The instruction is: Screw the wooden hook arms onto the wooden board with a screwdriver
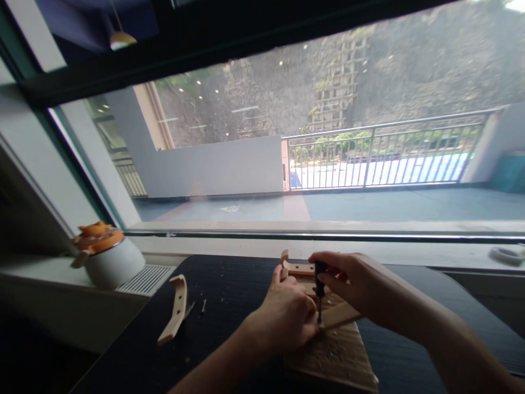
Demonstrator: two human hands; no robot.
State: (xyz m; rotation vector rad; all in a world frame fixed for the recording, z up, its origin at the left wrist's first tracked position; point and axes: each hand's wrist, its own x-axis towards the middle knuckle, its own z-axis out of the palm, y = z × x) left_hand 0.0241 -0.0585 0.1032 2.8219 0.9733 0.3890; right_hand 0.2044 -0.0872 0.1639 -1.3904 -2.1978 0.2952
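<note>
My right hand (355,282) is closed around the black handle of a screwdriver (320,284). The screwdriver stands nearly upright, its tip down at the end of a flat wooden slat (340,316). My left hand (287,312) is wrapped around the wooden assembly beside the tip, and its fingers partly hide the joint. Behind the hands shows a curved wooden piece with holes (301,268), part of the same work. Under it all lies a worn cardboard piece (336,358). Whether a screw sits under the tip, I cannot tell.
On the dark table (221,339), a loose curved wooden piece with two holes (179,306) lies at left, with a few small metal screws (204,306) nearby. A white pot with an orange top (112,260) stands on the sill. A tape roll (506,255) lies far right, before the window.
</note>
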